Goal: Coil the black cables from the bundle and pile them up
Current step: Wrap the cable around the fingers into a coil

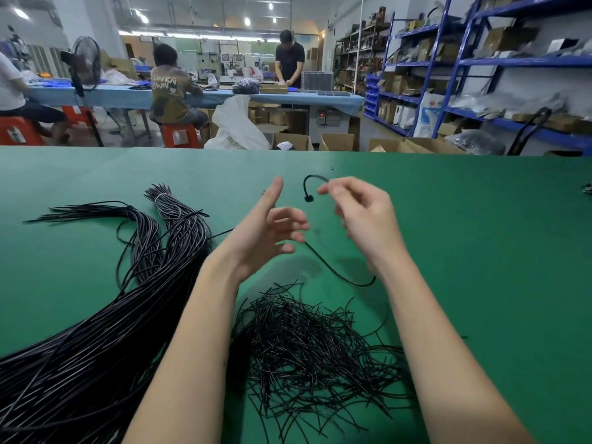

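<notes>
Right hand (pixel 365 222) pinches one black cable (pixel 333 267) above the green bench (pixel 480 251), its plug end drooping away; left hand (pixel 272 232) open; bundle (pixel 96 331) runs lengthwise at left

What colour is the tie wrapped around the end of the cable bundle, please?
White or pale, against the black cable bundle; the tie shows in the head view.

Tabletop (pixel 448 235): solid green, no pattern. Cable bundle (pixel 96 331): glossy black with pale highlights; white tie (pixel 161 197) near far end. Pile of short ties (pixel 307 344): black. Single cable (pixel 333 267) between hands: black. Far table cover (pixel 128 96): light blue. Stools (pixel 179 134): red-orange. Shelving frame (pixel 448 65): blue. Cartons (pixel 336 142): brown. Seated person's shirt (pixel 168 94): olive-brown, pale printed lettering. Standing person's shirt (pixel 290 59): black.
</notes>
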